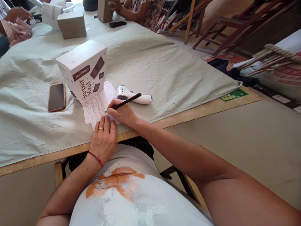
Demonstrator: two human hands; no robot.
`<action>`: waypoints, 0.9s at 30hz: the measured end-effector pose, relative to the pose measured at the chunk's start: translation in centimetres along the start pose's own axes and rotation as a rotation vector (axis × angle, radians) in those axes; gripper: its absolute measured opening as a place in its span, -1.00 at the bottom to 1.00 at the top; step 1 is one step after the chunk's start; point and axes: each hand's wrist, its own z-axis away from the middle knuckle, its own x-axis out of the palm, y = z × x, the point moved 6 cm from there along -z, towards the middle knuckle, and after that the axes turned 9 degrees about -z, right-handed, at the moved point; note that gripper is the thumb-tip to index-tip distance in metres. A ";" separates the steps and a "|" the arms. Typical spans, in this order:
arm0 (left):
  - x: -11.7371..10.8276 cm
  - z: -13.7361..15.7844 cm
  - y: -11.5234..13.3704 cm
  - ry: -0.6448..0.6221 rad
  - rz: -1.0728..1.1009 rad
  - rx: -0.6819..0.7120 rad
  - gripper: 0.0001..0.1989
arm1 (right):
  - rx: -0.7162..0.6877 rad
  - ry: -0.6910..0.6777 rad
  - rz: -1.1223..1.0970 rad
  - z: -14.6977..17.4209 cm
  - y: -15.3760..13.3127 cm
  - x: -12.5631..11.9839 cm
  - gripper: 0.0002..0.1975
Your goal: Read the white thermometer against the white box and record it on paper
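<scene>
Slightly left of the frame's centre, paper sheets (92,110) lie beneath the right hand (122,112), which pinches a black pen (128,100), and the left hand (103,138), laid flat across their lower edge.

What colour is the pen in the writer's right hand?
The pen in the right hand is black, seen best in the head view.

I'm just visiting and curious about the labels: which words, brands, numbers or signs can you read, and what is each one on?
"NutriMotion": on the white box, in a brown label.
"Su-per Meal": on the same box, below it, turned sideways.
Paper sheets: rows of marks, too small to read.
Green card, far white paper, red-printed item: too small or blurred to read.
</scene>
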 end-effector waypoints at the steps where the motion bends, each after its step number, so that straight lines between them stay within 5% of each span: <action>1: 0.0 0.0 0.0 0.002 -0.006 0.001 -0.42 | 0.000 -0.008 0.004 0.0 0.0 0.0 -0.88; 27: 0.1 0.0 0.0 -0.012 0.006 -0.002 -0.42 | -0.008 0.042 -0.008 -0.1 0.3 -0.5 -0.91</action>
